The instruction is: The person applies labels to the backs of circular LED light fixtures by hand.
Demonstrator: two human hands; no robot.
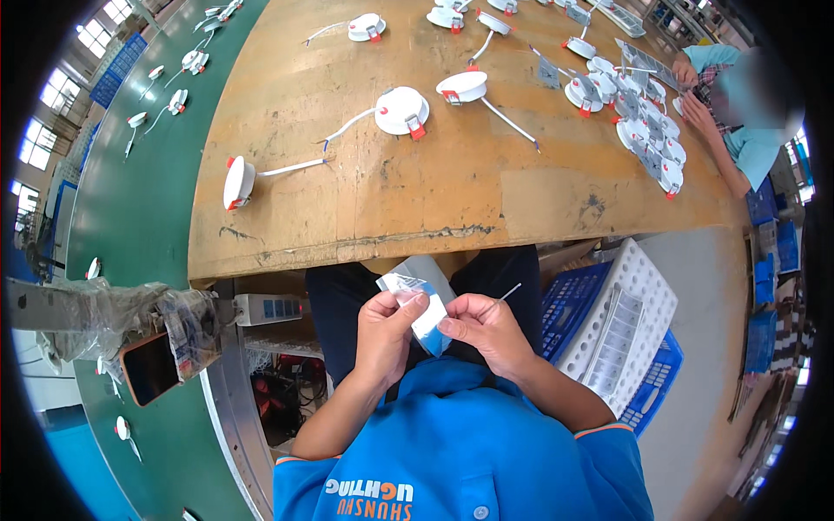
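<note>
Both of my hands are held close to my chest, below the edge of the wooden workbench (365, 208). My left hand (387, 330) pinches the top of a small clear plastic bag (408, 288). A flat white-and-blue piece (432, 326) hangs between both hands. My right hand (486, 330) grips its lower edge, and a thin white wire (510, 292) sticks up from its fingers. Round white downlights with red spring clips and white leads lie on the bench, the nearest ones at the left edge (236, 182) and in the middle (402, 111).
A green conveyor belt (148, 200) with more downlights runs along the left. A white perforated tray (621, 326) rests on a blue crate (573, 304) at my right. Another person (738, 113) works at the far right bench corner beside several lamps. A power strip (268, 307) hangs under the bench.
</note>
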